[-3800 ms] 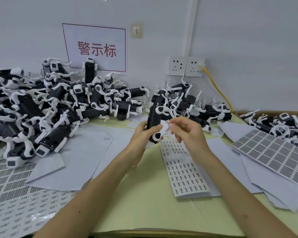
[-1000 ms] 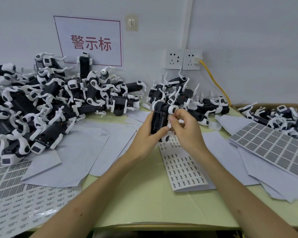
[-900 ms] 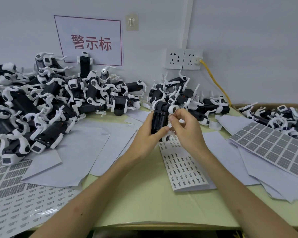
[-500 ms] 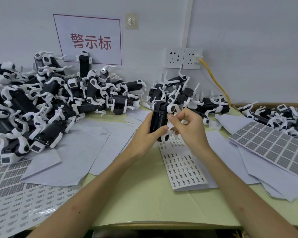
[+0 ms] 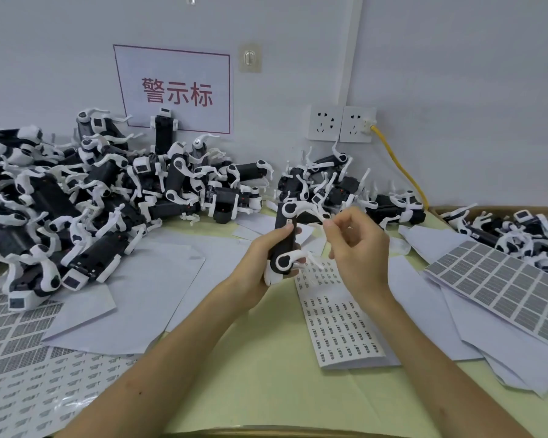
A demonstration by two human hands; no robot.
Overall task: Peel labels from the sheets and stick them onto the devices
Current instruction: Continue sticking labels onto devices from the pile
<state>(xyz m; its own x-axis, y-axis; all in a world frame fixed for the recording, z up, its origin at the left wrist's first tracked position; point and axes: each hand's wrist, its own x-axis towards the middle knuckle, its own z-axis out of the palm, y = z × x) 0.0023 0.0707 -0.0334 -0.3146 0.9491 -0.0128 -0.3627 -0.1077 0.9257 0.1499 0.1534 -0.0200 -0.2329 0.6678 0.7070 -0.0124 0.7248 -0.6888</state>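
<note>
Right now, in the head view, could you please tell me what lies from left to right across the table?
Pile of black-and-white devices → left hand gripping a device → right hand → grey label sheet.

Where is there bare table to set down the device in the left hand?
One patch: the bare table between the forearms, bordered by loose white paper on the left and the small-label sheet on the right. Crowded: device pile at left and rear, grey label sheet at right.
</note>
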